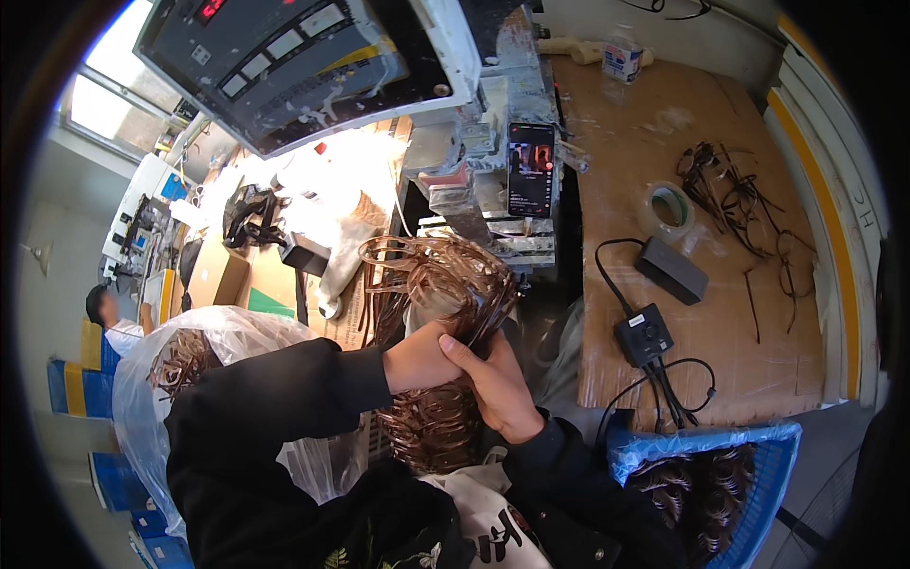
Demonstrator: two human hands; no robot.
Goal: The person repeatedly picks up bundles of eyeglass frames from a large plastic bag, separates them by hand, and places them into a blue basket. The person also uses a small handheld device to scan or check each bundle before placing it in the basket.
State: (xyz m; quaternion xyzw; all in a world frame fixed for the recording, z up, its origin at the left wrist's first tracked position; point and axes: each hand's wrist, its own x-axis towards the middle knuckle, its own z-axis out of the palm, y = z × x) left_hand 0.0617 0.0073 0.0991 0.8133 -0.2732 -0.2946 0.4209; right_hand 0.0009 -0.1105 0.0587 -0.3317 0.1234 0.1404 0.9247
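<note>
A thick bunch of brown translucent plastic eyeglass frames (455, 284) is gathered between my two hands, at the near edge of a machine. My left hand (425, 359) reaches in from the left and its fingers are hidden among the frames. My right hand (500, 380) presses against the bunch from the right, its thumb lying over my left hand. Below them, a stack of similar brown frames (432, 430) rests close to my body. The machine (455, 185), spotted with dried residue, stands just beyond, and a phone (531, 171) with a lit screen leans on it.
A control panel (306, 64) overhangs the upper left. Clear plastic bag (242, 334) with frames stands left. On the right table (711, 384) lie tape (666, 211), loose glasses (739, 199), a black box (670, 270) and cables. A blue basket (778, 455) of brown parts stands below. A person (121, 323) sits far left.
</note>
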